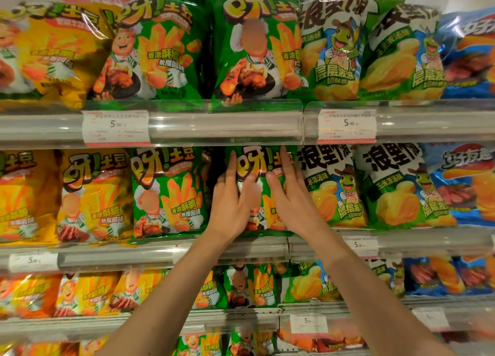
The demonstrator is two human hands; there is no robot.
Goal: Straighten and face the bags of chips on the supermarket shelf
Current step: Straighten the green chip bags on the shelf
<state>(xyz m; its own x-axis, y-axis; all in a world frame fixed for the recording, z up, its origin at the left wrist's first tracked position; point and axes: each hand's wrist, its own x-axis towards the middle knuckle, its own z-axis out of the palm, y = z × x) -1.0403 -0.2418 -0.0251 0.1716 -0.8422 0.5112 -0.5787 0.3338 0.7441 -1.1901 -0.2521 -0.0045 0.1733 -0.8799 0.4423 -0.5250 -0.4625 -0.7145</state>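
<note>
Both hands sit on one green chip bag [258,165] standing on the middle shelf [251,248], and they cover most of its front, so only its top lettering and strips of its lower print show. The left hand [233,203] lies on the bag's left edge, fingers straight and pointing up, thumb [247,185] angled across the front. The right hand [290,195] mirrors it on the right edge, fingers straight, thumb laid inward on the front. Each grip is spread flat against the bag, pressing its sides rather than pinching; whether any fingertips hook behind the bag cannot be told.

Just left of the held bag is a dark gap, then another green bag [167,192] facing forward, then yellow bags [93,195] running to the picture's left edge, where the last is cut off. On the right stand green-and-white bags with a cartoon frog [334,187], touching the held bag's side, and blue bags [466,184] cut off at the right edge.

The shelf above carries the same order of bags, leaning forward over a clear rail with a price tag [116,127]. Lower shelves hold more bags, blurred and partly hidden by the forearms.
</note>
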